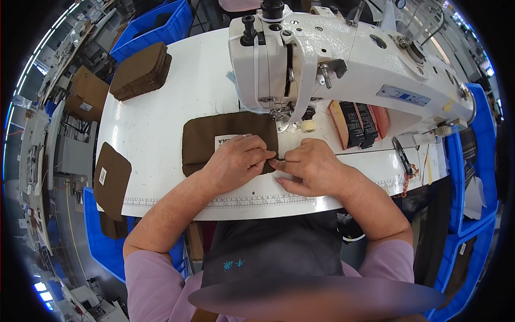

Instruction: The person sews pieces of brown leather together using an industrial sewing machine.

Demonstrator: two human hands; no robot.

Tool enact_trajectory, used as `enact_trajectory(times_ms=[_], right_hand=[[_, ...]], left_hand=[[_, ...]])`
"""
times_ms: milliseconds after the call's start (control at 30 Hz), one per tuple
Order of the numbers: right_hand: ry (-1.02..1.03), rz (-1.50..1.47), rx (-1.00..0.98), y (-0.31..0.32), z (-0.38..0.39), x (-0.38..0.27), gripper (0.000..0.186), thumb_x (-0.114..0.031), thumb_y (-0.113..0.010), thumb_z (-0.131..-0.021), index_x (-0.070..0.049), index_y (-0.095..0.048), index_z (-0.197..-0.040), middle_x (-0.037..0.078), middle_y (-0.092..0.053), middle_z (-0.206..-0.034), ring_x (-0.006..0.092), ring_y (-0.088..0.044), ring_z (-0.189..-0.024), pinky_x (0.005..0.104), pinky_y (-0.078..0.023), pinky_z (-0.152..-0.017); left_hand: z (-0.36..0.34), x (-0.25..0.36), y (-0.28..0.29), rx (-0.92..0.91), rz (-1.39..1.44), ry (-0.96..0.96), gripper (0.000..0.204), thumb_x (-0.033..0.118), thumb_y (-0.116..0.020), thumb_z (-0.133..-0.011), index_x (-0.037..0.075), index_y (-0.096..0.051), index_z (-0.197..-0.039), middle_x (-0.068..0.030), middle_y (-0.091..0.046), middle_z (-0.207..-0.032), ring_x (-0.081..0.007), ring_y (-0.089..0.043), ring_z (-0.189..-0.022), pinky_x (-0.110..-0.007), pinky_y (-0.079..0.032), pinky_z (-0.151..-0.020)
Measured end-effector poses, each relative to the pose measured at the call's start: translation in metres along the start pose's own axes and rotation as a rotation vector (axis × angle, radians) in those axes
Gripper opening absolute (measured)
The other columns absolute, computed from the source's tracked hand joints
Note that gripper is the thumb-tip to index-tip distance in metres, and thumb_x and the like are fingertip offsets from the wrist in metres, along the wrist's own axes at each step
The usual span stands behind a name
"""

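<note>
Brown fabric piece [214, 140] lies flat near the middle of the white tabletop [161, 118], long axis running left-right, its right end pointing under the presser foot of the white sewing machine [332, 59]. A small white label [225, 140] shows on the fabric, partly covered by the hand.

Left hand [236, 161] rests palm down on the right half of the fabric, fingers [260, 155] curled and pinching its right edge. Right hand [311, 166] sits just beside it on the tabletop, fingertips meeting the left hand's at the same fabric edge; both hands narrow, gripping the fabric edge between them.

Stack of brown fabric pieces [140, 71] sits toward the far left corner of the tabletop, well apart from the hands. One more brown piece [111, 180] hangs off the left edge. Blue bins: one [153, 27] past the far edge, one [104, 236] below the left edge. Black and pink items [358, 123] lie under the machine arm, right of the needle. Ruler markings [241, 199] run along the near edge of the tabletop.
</note>
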State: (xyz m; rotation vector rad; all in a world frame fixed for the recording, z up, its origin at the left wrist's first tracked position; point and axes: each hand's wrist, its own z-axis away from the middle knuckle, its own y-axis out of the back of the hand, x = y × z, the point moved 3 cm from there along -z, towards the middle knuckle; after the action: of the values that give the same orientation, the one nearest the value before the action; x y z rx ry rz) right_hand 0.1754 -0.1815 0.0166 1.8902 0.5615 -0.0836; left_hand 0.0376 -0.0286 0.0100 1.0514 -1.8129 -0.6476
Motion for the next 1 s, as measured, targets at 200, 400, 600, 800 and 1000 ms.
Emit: enact_trajectory(times_ms=[200,400,600,800,1000], right_hand=[[0.03,-0.055,0.009,0.005,-0.001,0.0,0.022,-0.024,-0.078,-0.082,-0.009,-0.078,-0.097,0.002,-0.06,-0.069,0.025,-0.06,-0.061,0.0395,-0.047,-0.061],[-0.131,0.0,0.137,0.007,-0.006,0.004,0.02,-0.02,-0.079,-0.081,-0.009,-0.076,-0.097,0.005,-0.06,-0.083,0.0266,-0.063,-0.072,0.0413,-0.048,-0.066],[-0.114,0.007,0.101,0.009,-0.006,0.003,0.019,-0.02,-0.08,-0.081,-0.009,-0.078,-0.096,0.006,-0.061,-0.088,0.0282,-0.064,-0.077,0.0424,-0.049,-0.068],[-0.154,-0.031,0.077,0.007,-0.004,0.007,0.015,-0.019,-0.08,-0.082,-0.011,-0.079,-0.094,0.004,-0.064,-0.088,0.0273,-0.063,-0.073,0.0415,-0.049,-0.066],[-0.171,-0.028,0.083,0.006,-0.005,0.009,0.014,-0.018,-0.08,-0.082,-0.012,-0.079,-0.095,0.003,-0.065,-0.087,0.0271,-0.063,-0.071,0.0416,-0.049,-0.066]], left_hand=[[0.007,-0.004,-0.001,-0.069,0.044,0.045,0.027,0.0,-0.076,-0.079,0.006,-0.079,-0.105,-0.0055,-0.069,-0.094,-0.0248,-0.069,-0.082,-0.038,-0.057,-0.071],[0.004,-0.005,0.003,-0.118,0.11,0.156,0.023,0.004,-0.077,-0.083,0.006,-0.077,-0.106,-0.0073,-0.07,-0.098,-0.0261,-0.069,-0.087,-0.038,-0.057,-0.074],[0.009,-0.01,0.004,-0.036,0.03,-0.022,0.024,0.009,-0.076,-0.089,0.008,-0.076,-0.113,-0.0092,-0.071,-0.126,-0.0279,-0.064,-0.125,-0.047,-0.05,-0.107],[0.015,-0.014,0.003,-0.136,0.101,0.017,0.028,0.009,-0.074,-0.092,0.01,-0.077,-0.12,-0.0088,-0.068,-0.137,-0.0277,-0.059,-0.136,-0.048,-0.045,-0.117],[0.012,-0.017,0.003,-0.12,0.085,-0.005,0.027,0.011,-0.074,-0.093,0.011,-0.077,-0.12,-0.0085,-0.069,-0.136,-0.0274,-0.061,-0.133,-0.047,-0.046,-0.117]])
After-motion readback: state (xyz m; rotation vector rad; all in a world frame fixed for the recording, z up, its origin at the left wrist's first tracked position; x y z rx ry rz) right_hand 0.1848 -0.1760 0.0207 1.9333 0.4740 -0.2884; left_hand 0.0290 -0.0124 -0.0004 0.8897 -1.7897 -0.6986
